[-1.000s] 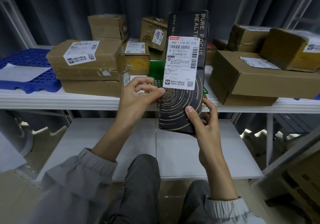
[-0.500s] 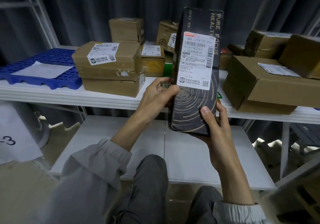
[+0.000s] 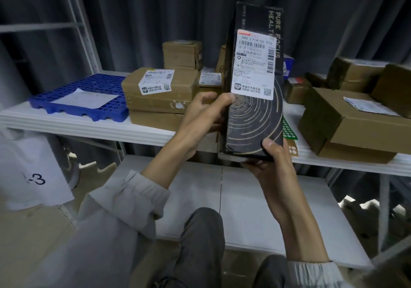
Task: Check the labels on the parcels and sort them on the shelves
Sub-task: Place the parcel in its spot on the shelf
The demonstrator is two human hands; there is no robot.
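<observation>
White shelf (image 3: pixel 66 122) of cardboard parcels ahead. My left hand (image 3: pixel 202 114) and right hand (image 3: pixel 274 165) grip the upright black box (image 3: pixel 255 118), fingers curled round it, label (image 3: pixel 253 65) facing me.

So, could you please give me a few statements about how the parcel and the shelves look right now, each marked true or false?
1. Both hands hold the black parcel upright, the left hand at its side, the right hand under its bottom end. True.
2. The white label on it faces the camera. True.
3. The blue pallet on the upper shelf carries a stack of brown boxes. False: only a sheet of paper lies on it.
4. The lower shelf holds several parcels. False: none shows on it.
5. The brown box beside the blue pallet bears a label. True.
</observation>
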